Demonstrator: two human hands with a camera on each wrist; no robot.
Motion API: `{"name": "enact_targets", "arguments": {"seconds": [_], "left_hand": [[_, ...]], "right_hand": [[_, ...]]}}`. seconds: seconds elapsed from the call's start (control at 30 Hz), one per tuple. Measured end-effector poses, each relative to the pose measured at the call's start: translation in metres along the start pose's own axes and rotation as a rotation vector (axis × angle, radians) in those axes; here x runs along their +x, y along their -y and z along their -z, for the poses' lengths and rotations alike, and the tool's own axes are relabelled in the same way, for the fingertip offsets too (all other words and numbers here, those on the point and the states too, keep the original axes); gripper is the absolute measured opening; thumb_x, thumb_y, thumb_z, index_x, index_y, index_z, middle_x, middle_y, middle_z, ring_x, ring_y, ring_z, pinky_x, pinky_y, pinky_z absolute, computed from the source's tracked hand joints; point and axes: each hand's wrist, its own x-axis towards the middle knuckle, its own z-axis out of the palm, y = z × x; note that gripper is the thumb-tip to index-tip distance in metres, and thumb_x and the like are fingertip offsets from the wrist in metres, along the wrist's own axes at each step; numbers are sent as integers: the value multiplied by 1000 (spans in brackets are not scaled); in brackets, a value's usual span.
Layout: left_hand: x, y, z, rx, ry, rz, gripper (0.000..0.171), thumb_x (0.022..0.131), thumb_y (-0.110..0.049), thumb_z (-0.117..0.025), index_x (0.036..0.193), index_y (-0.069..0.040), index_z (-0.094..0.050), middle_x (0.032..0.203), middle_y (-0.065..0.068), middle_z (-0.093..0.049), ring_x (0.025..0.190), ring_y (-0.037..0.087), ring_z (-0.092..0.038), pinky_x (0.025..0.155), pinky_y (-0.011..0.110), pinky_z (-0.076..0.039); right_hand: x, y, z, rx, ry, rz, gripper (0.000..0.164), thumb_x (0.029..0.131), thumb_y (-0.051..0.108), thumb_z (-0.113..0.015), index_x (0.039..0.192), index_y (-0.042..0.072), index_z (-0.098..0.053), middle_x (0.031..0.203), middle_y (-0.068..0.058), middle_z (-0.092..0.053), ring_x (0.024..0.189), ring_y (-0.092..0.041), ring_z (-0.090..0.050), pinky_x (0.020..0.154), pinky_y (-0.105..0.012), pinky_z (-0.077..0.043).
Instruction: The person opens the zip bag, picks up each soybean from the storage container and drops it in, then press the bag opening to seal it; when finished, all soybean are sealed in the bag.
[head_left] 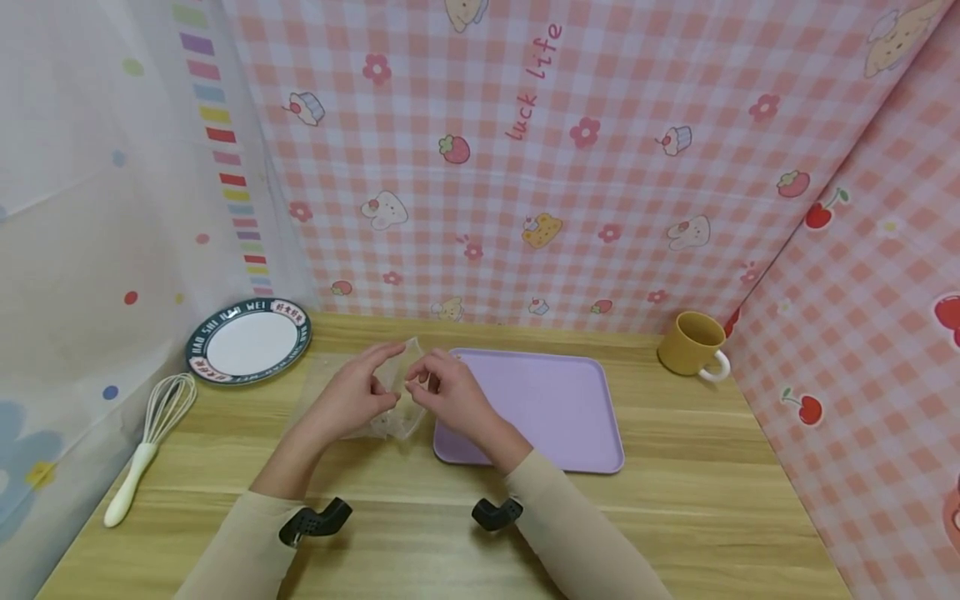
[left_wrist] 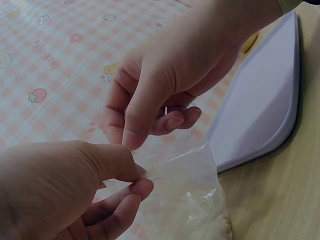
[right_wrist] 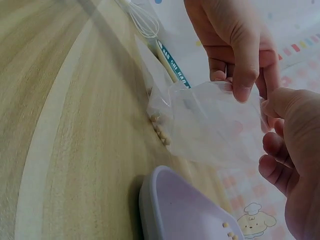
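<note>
A clear plastic bag (head_left: pixel 405 422) stands between the two hands, left of the lilac tray (head_left: pixel 543 408). My left hand (head_left: pixel 351 398) pinches the bag's upper edge between thumb and fingers. On the other side, my right hand (head_left: pixel 456 396) pinches the rim near the tray's left side, thumb against forefinger. Several small round beige beans (right_wrist: pixel 161 131) lie at the bottom of the bag in the right wrist view. A few similar beige pieces (right_wrist: pixel 230 234) show on the tray there.
At the back left lies a white plate (head_left: pixel 251 343) with a dark green rim. A whisk (head_left: pixel 146 446) with a cream handle is in front of it. The yellow mug (head_left: pixel 690 343) stands at the back right, near the checked cloth wall (head_left: pixel 495 192).
</note>
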Motion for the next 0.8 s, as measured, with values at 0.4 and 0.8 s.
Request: {"name": "enact_targets", "arguments": {"seconds": [0.4, 0.8], "left_hand": [[-1, 1, 0, 14, -2, 1, 76, 96, 5, -79, 165, -4, -48, 166, 22, -47, 71, 12, -65, 63, 30, -57], [-1, 1, -1, 24, -5, -2, 76, 95, 4, -80, 165, -3, -49, 167, 21, -46, 71, 11, -65, 64, 30, -58]], "right_hand": [[-1, -4, 0, 3, -28, -18, 13, 100, 0, -79, 113, 1, -77, 97, -7, -64, 70, -6, -54, 63, -22, -49], [2, -25, 22, -17, -96, -105, 11, 101, 1, -77, 111, 4, -78, 94, -5, -65, 74, -11, -56, 66, -25, -49]]}}
